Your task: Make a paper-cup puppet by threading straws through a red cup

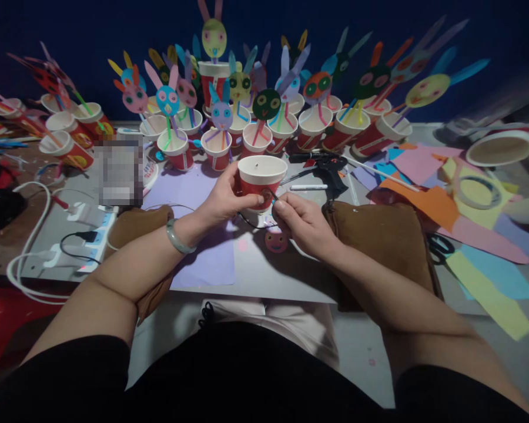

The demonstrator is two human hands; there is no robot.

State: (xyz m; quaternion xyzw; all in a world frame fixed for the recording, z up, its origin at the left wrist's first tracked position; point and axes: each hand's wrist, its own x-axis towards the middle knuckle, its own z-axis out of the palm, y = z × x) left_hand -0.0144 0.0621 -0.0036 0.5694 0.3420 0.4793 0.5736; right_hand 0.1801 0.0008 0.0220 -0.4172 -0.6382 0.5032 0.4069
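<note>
My left hand grips a red-and-white paper cup from its left side, thumb across the front. The cup stands upright, mouth facing up, with a small dark spot on its inner wall. In my right hand, a thin dark pen-like tool is pinched between thumb and fingers. Its tip meets the cup's front wall, close to my left thumb; most of the tool is hidden by the fingers. Beneath the cup loops a thin black cord. A small round pink paper face lies just below my hands.
Several cups with paper rabbit heads on straws line the back. Left are a power strip and white cables. A black glue gun, brown cushion, scissors, tape roll and coloured paper lie right.
</note>
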